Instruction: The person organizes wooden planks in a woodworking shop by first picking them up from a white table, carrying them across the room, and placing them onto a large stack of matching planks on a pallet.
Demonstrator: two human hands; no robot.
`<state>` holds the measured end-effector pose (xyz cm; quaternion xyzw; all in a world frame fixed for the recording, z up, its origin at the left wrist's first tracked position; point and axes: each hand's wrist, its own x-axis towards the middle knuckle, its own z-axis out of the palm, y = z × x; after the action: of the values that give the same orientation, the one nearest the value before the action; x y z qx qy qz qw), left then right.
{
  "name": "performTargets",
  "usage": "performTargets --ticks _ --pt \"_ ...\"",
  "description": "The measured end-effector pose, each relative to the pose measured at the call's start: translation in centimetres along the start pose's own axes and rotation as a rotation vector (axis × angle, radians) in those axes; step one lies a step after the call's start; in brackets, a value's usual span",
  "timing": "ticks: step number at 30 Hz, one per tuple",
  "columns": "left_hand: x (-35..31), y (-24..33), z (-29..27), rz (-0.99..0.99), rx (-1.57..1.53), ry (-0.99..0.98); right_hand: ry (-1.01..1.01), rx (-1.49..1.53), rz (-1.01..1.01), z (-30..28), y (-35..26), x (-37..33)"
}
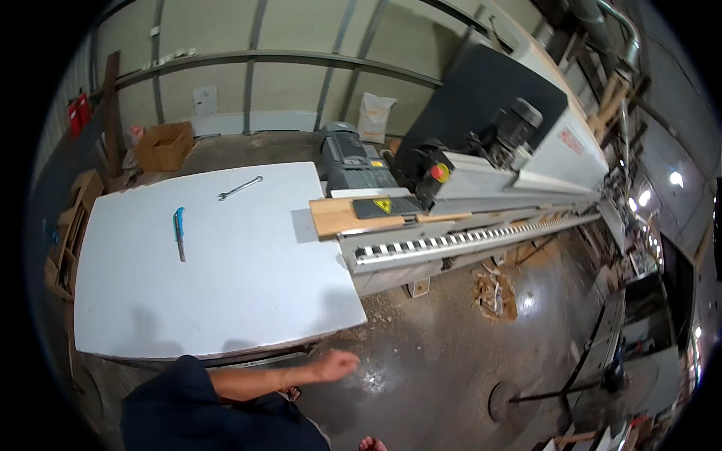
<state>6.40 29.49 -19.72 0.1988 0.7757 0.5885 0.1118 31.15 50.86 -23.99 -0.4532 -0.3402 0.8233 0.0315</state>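
My left hand (336,365) is over the floor, just off the near right corner of a white-topped table (226,301). Its fingers look loosely curled, slightly blurred, and nothing shows in them. At the lower edge a small patch of skin, perhaps the fingertips of my right hand (371,444), comes into view; the rest is cut off. A blue-handled utility knife (180,233) lies on the left part of the tabletop. Towards the table's far edge lies a metal wrench (241,188). Neither hand touches these tools.
Right of the table stands a long machine (481,177) with a roller track (481,239), a wooden board (350,218) and a red emergency button (438,173). Wood scraps (495,295) litter the floor. Behind are a motor (353,158), a white sack (375,116) and a cardboard box (165,146).
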Motion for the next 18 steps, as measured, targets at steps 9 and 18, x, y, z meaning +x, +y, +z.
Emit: performTargets --ticks 9,18 --pt "13.1 -0.5 -20.1 -0.298 -0.683 0.902 -0.2 -0.508 -0.061 13.0 -3.1 9.4" --pt "12.3 -2.6 -25.7 -0.398 -0.967 1.079 -0.334 -0.473 -0.038 17.4 -5.3 15.4"
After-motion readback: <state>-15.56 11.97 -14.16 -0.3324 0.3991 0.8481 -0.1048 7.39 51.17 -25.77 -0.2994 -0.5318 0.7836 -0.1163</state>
